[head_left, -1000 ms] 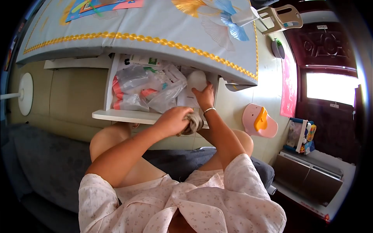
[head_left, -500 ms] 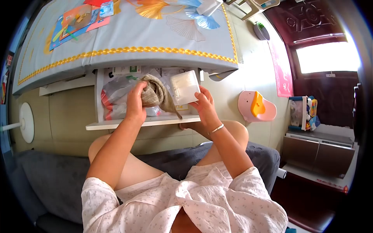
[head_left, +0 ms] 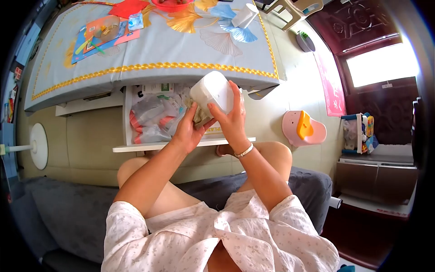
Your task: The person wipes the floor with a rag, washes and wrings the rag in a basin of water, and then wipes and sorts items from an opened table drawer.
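My right hand (head_left: pixel 232 119) grips a white plastic container (head_left: pixel 213 89), tilted above the open drawer (head_left: pixel 181 144), with its fingers along the near and right sides. My left hand (head_left: pixel 187 130) is closed on a beige-brown patterned cloth (head_left: pixel 198 113), pressed against the container's lower left side. Most of the cloth is hidden behind the container and my fingers. Inside the drawer, left of my hands, lie clear plastic bags (head_left: pixel 154 113) with red parts and a white-and-green box (head_left: pixel 157 88).
The drawer sits under a table with a grey floral tablecloth (head_left: pixel 154 77). On it are colourful sheets (head_left: pixel 97 38), a red basket (head_left: pixel 172 5) and a white tissue pack (head_left: pixel 244 16). A pink-and-yellow child's potty (head_left: pixel 292 129) stands right; a white round base (head_left: pixel 39 146) stands left.
The container has tipped and moved up, and the cloth, which hung loose in my left hand, is now against its side. Both hands have come together.
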